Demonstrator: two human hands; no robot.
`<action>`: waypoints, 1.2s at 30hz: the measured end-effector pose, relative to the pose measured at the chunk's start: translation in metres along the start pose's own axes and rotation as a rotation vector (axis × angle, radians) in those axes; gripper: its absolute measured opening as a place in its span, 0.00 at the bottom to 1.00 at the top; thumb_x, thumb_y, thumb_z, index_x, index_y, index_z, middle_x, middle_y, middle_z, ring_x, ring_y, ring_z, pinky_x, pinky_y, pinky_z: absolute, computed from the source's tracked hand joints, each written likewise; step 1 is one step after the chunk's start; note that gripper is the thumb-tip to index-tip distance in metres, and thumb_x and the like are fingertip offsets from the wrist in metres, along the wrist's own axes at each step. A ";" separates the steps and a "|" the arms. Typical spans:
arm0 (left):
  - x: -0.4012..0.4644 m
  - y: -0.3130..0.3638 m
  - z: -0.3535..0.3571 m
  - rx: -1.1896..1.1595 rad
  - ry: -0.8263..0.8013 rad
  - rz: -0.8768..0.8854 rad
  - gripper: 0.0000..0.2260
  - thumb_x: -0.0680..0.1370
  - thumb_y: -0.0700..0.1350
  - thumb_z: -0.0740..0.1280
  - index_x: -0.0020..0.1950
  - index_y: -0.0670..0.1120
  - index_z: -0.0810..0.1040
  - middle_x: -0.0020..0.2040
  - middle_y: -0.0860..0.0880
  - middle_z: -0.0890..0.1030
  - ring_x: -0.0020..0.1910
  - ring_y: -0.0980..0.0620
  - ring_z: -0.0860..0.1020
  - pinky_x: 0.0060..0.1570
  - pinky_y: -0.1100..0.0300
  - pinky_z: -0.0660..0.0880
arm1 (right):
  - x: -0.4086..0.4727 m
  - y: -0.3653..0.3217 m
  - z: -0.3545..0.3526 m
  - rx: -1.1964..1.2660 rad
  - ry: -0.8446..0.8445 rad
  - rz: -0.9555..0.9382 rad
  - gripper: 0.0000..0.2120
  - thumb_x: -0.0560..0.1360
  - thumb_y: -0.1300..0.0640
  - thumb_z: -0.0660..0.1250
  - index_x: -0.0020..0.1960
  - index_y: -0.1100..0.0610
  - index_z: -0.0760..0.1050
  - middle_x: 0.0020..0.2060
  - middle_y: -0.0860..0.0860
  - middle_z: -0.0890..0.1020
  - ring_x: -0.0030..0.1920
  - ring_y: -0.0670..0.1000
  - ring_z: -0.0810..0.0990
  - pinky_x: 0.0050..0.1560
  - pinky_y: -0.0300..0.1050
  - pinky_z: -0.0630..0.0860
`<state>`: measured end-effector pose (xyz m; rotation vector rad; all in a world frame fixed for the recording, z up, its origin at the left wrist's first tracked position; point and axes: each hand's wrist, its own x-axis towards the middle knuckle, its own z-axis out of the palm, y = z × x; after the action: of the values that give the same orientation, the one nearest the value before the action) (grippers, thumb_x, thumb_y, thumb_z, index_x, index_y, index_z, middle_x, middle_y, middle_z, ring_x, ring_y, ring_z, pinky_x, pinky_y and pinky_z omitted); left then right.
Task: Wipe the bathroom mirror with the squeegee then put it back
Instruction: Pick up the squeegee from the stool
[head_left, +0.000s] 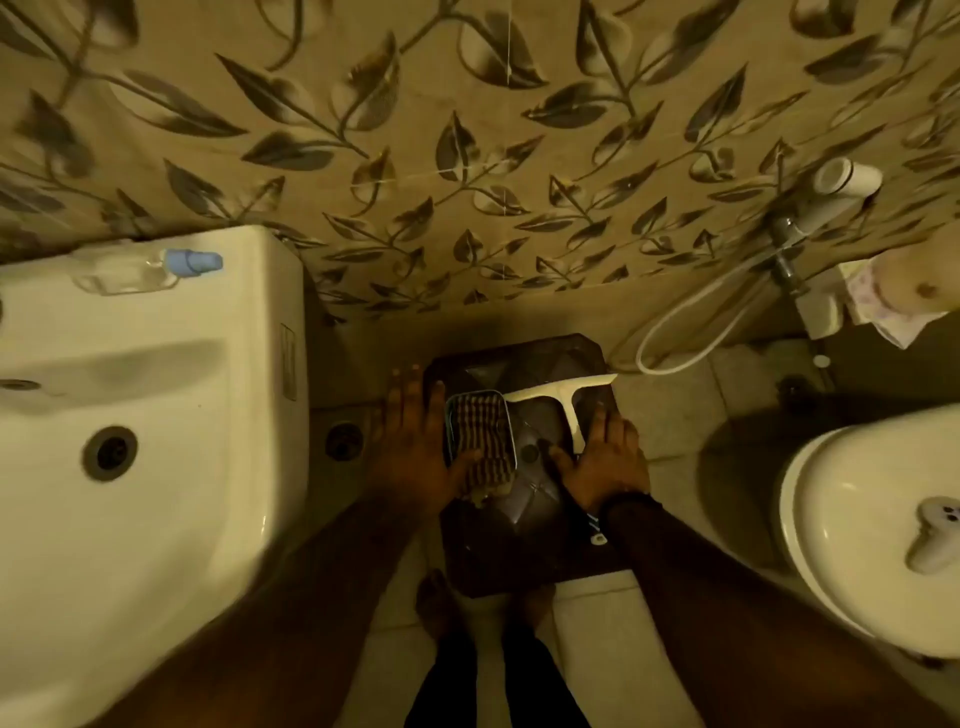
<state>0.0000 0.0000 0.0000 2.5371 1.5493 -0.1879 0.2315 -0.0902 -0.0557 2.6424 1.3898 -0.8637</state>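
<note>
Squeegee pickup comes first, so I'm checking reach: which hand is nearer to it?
Right. The right hand lies at the squeegee handle's end; the left hand is across the striped tray.

Dark stool (524, 545) bearing white squeegee (563, 397) and striped brush (480, 447); left hand (415, 447) and right hand (605, 462) flat, fingers straight, beside them; sink (156, 415) left, toilet (872, 519) right.

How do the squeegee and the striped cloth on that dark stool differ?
The squeegee is pale, plain and T-shaped, a rigid tool; the striped cloth is dark-and-light banded and looks soft and folded. The squeegee lies bare on the stool, while the cloth sits in a small blue-rimmed tray. The right hand lies at the squeegee's handle; the left hand lies beside the cloth's tray. Both rest on the same stool, side by side.
</note>
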 end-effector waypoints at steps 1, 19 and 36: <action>0.001 0.001 0.002 0.005 -0.032 -0.005 0.41 0.76 0.72 0.52 0.79 0.45 0.59 0.80 0.39 0.55 0.79 0.38 0.53 0.72 0.37 0.60 | 0.001 0.000 0.001 0.012 -0.028 0.024 0.44 0.71 0.30 0.54 0.75 0.57 0.46 0.72 0.60 0.60 0.70 0.61 0.58 0.66 0.58 0.65; -0.004 0.002 0.015 0.014 -0.071 -0.002 0.43 0.74 0.73 0.46 0.80 0.46 0.54 0.81 0.40 0.49 0.80 0.40 0.46 0.76 0.40 0.50 | 0.007 -0.009 0.012 0.262 -0.141 0.148 0.23 0.79 0.51 0.58 0.70 0.59 0.58 0.59 0.60 0.76 0.57 0.60 0.76 0.55 0.50 0.71; -0.007 0.012 -0.076 0.000 0.114 0.037 0.42 0.75 0.73 0.45 0.81 0.46 0.52 0.81 0.40 0.45 0.80 0.39 0.42 0.76 0.38 0.48 | -0.027 -0.061 -0.076 0.510 0.198 -0.025 0.06 0.77 0.52 0.59 0.49 0.52 0.63 0.38 0.54 0.76 0.36 0.58 0.76 0.37 0.46 0.71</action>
<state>0.0097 0.0039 0.0767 2.6161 1.5400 -0.0394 0.2078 -0.0526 0.0352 3.1670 1.3979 -1.1145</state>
